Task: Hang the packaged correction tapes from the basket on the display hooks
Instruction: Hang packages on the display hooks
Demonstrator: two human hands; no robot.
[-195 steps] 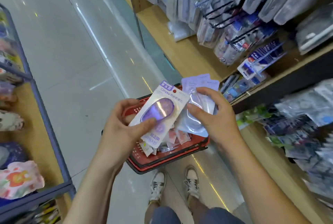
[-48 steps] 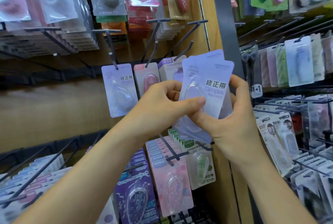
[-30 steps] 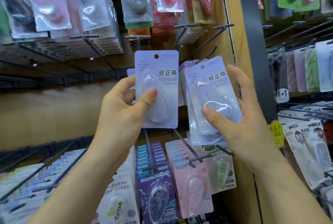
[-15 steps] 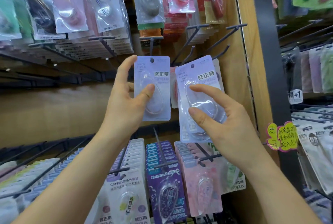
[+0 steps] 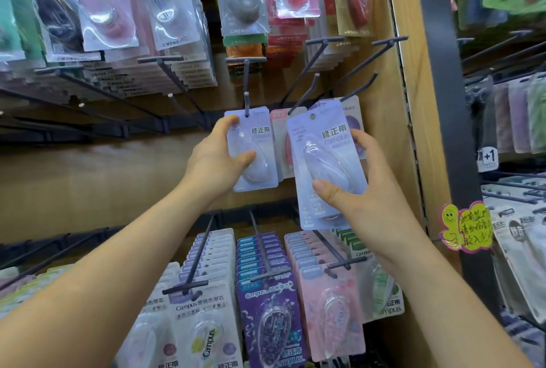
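Two bare hands raised before a wooden display wall [image 5: 413,131] bristling with thin grey metal hooks. Left hand [image 5: 215,160] clamped on one correction tape pack [image 5: 257,143], thumb across the front: flat pale-lavender rectangular card, glossy clear teardrop blister, punched hole meeting the tip of one hook [image 5: 246,95]. Right hand [image 5: 363,199] gripping a small stack [image 5: 322,166] of matching packs, at least two cards showing, just right of the first, slightly tilted, round hole on no hook. Below, full hooks of carded packs, among them one purple pack [image 5: 271,323] and one pink pack [image 5: 331,308].
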